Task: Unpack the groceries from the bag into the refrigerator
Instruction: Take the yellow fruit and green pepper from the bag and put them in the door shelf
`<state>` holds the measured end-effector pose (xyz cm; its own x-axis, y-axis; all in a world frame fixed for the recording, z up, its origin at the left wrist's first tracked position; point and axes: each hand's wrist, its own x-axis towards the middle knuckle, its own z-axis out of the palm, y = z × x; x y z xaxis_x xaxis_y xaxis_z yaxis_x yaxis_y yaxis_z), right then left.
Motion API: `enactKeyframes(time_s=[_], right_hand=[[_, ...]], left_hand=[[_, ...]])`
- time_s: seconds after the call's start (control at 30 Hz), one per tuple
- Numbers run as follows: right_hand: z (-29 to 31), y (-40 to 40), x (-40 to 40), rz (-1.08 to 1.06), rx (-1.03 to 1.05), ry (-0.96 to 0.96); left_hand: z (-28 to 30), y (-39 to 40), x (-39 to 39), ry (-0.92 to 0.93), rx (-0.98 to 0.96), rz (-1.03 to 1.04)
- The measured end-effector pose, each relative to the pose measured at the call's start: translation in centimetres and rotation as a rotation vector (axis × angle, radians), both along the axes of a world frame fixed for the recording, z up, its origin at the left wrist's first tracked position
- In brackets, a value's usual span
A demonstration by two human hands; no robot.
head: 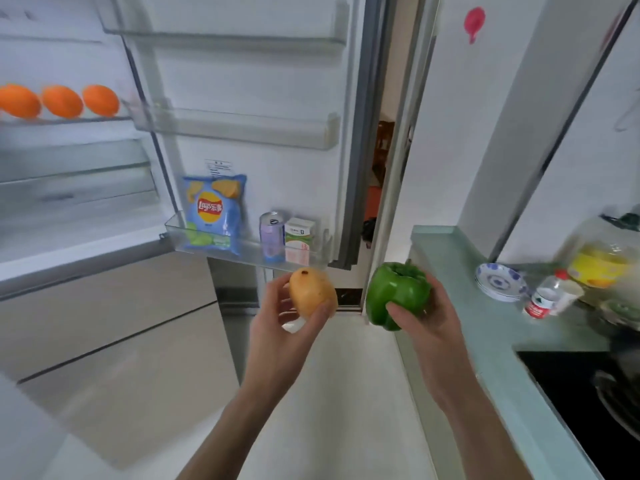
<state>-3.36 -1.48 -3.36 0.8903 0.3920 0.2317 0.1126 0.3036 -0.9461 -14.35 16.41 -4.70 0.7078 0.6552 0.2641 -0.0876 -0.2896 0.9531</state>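
home kitchen | open refrigerator [221,133] | countertop [485,323] | stacked plates [498,282]

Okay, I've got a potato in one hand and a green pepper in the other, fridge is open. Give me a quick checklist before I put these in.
1. Left hand holds the potato firmly: ok, fingers curled round it.
2. Right hand holds the green pepper firmly: ok.
3. Fridge door open: ok.
4. Space on the shelf beside the three oranges: cannot tell, the picture cuts it off.
5. Bottom door bin has room: not ok, chips bag, can and carton fill most of it.
6. Crisper drawer open: cannot tell, blurred.
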Motion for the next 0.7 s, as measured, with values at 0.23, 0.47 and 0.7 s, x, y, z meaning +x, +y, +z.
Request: enactKeyframes(time_s=[0.23, 0.47, 0.7], right_hand=[[0.4, 8.1, 2.9, 0.105, 0.046, -0.013], [2.5, 15.8, 6.4, 0.2, 0.085, -0.031], [6.2, 23.8, 9.6, 0.309, 0.135, -0.097]], left_hand=[[0.5, 6.4, 2.0, -0.047, -0.032, 0.079], [3.5, 12.8, 4.5, -0.083, -0.008, 0.151], [8.1, 19.9, 6.1, -0.126, 0.098, 0.257]])
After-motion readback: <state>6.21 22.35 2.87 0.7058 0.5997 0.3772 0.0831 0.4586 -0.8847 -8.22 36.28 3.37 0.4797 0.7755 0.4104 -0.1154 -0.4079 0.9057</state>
